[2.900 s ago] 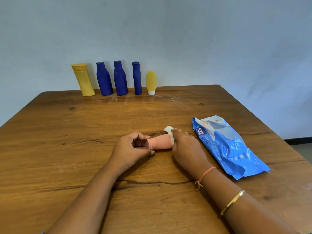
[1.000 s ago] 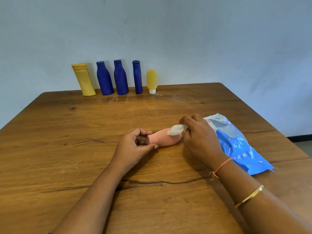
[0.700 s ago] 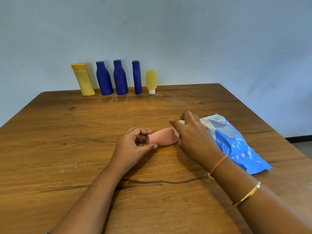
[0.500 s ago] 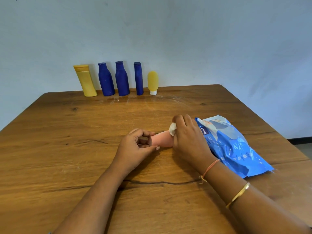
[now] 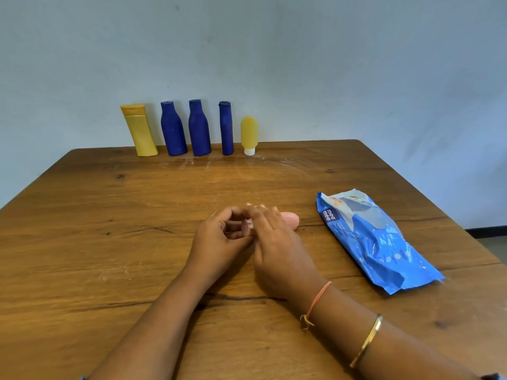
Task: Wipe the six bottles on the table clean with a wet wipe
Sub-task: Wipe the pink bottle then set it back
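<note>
A pink bottle (image 5: 289, 219) lies on its side in the middle of the wooden table (image 5: 109, 242). My left hand (image 5: 219, 242) grips its brown cap end. My right hand (image 5: 274, 242) is wrapped over the bottle's body close to the cap, pressing a white wet wipe (image 5: 249, 222) onto it; only a sliver of the wipe shows between my fingers. The bottle's rounded far end sticks out to the right of my right hand. At the table's back edge stand a tall yellow bottle (image 5: 140, 130), three blue bottles (image 5: 172, 130) (image 5: 199, 128) (image 5: 226, 128) and a small yellow tube (image 5: 249, 134).
A blue wet-wipe pack (image 5: 375, 239) lies flat on the table to the right of my hands. A pale wall rises directly behind the row of bottles. The table's right edge runs just past the pack.
My right hand has slid with the wipe leftward along the pink bottle, from its rounded end to the part beside the cap. My left hand has kept its hold.
</note>
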### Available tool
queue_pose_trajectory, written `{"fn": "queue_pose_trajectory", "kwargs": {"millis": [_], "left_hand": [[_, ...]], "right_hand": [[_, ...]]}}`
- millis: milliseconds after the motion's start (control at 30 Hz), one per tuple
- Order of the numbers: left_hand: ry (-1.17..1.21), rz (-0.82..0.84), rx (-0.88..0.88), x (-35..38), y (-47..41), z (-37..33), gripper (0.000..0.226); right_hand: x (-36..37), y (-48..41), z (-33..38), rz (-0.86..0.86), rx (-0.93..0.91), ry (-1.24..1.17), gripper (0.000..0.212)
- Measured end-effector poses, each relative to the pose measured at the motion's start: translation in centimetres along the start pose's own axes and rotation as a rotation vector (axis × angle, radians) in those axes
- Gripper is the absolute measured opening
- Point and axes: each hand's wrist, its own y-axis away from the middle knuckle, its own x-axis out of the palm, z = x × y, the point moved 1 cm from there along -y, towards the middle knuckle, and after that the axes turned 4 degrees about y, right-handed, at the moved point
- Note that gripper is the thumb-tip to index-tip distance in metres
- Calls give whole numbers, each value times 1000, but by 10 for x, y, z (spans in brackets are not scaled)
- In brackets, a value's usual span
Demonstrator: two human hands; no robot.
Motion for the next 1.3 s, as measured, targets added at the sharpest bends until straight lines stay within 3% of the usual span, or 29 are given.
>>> {"fn": "queue_pose_trajectory", "kwargs": {"millis": [100,200,433,533,700,900,1067,1167,1300], "left_hand": [[33,-25,-26,-1,0,1,65],[19,-13,-20,-3,-2,4,74],[-68,13,37,-1,-4,8,82],[-80,5,54,0,-4,8,81],[-66,-2,62,0,-3,7,75],[-63,11,46,5,0,2,60],[-47,-7,26,0,-1,3,62],[-71,0,25,0,-2,5,72],[-117,-11,47,1,-4,6,77]], "right_hand": [[4,1,4,-2,-100,93,52],[1,0,-12,-23,-134,231,52],[-14,-5,-57,8,230,173,45],[-8,-4,-59,-22,267,91,42],[-5,-6,-42,-112,211,5,38],[-2,-3,0,-154,5,-64,37],[3,1,-9,-90,-79,121,44],[-1,1,-25,-85,-11,171,47],[-12,-2,-53,-39,240,55,45]]}}
